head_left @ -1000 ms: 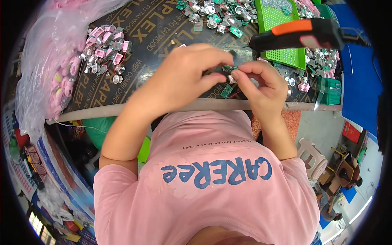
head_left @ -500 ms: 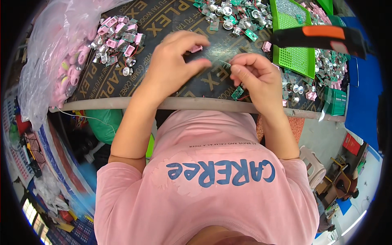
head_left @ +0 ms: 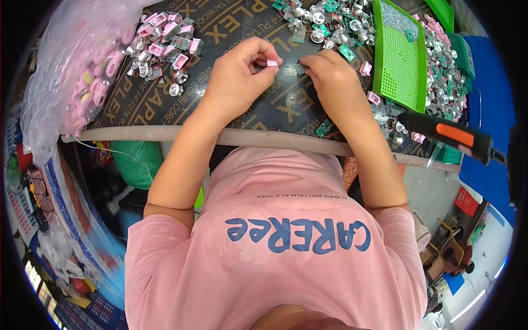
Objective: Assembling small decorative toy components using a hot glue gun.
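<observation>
My left hand pinches a small pink plastic housing between thumb and fingertips, above the dark printed tabletop. Just to its right, my right hand has its fingertips closed on a small green circuit board. A narrow gap lies between the board and the housing. Another green circuit board with a red wire rests near the table's front edge, beside my right forearm.
Pink housings with reflectors are heaped at the left, beside a clear bag of pink parts. Circuit boards with reflectors lie at the back. A green tray stands right; a black-and-orange powered screwdriver hangs in front of it.
My left hand has closed on the pink housing and lifted it. My right hand has moved up and slightly left with the board. The screwdriver has swung nearer to me.
</observation>
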Tool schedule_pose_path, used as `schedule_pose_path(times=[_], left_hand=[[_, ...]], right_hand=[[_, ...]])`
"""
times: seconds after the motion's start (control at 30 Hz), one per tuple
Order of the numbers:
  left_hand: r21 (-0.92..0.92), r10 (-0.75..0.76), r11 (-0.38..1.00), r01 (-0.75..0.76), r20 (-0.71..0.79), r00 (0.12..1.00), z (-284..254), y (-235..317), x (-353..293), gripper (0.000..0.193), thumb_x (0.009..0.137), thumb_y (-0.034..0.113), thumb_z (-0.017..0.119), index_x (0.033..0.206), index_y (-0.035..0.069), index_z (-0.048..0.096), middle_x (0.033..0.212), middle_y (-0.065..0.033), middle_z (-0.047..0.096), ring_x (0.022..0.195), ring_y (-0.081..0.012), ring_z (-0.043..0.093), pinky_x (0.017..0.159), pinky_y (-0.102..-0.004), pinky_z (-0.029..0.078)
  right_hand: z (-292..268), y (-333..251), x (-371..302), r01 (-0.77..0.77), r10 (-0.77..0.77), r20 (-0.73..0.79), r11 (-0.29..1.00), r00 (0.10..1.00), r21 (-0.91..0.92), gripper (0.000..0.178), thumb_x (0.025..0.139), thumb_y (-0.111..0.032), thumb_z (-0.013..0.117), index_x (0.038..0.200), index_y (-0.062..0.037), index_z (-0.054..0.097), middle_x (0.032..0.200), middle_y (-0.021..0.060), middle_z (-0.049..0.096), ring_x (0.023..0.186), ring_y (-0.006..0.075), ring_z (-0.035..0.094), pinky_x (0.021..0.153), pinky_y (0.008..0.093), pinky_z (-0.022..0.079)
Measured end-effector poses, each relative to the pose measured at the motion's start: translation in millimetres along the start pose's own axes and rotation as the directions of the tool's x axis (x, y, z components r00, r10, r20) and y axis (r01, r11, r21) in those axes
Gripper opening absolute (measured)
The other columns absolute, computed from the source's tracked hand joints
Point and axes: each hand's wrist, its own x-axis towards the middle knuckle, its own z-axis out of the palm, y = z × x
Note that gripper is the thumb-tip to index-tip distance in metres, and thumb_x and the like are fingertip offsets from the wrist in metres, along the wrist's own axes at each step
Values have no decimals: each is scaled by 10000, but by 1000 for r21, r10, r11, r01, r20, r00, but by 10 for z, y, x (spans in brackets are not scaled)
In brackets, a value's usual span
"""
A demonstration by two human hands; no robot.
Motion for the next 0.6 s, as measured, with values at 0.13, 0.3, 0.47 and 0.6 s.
schedule_pose_path(times=[0.13, 0.3, 0.47, 0.6], left_hand=[[-207, 48, 977, -53, -30, 998, 135, -61, -4, 251, 930, -22, 726, 1174, 27, 695, 1038, -50, 752, 887, -110, 696, 768, -262, 557], [240, 336, 918, -315, -51, 940, 145, -19, -78, 310, 819, 19, 772, 1124, 54, 728, 1048, -115, 757, 957, -353, 687, 878, -440, 565], [353, 398, 868, -349, -72, 915, 156, -60, -138, 379, 792, 11, 776, 1160, 55, 698, 1068, -119, 740, 1062, -351, 646, 951, -449, 532], [391, 374, 861, -324, -56, 926, 114, -70, -150, 568, 764, -9, 801, 1303, 83, 650, 1135, -94, 725, 1115, -322, 639, 969, -424, 529]], right_hand=[[-32, 17, 46, 21, -21, 28, 1000, 999, -5, 299, 804, 125, 659, 1065, 19, 760, 1013, 196, 678, 965, 407, 715, 857, 458, 594], [-10, -9, 39, -27, 26, 63, 1000, 998, 6, 264, 860, 96, 671, 1111, 31, 720, 1088, 209, 656, 982, 423, 708, 852, 467, 589], [-55, -162, 10, -69, 65, 30, 986, 997, 152, 198, 935, -7, 724, 1132, 0, 711, 1111, 190, 672, 984, 419, 701, 851, 472, 587], [-25, -196, 7, -1, 2, -7, 987, 1000, 163, 197, 921, -25, 743, 1116, -10, 720, 1122, 167, 683, 988, 399, 707, 843, 468, 594]])
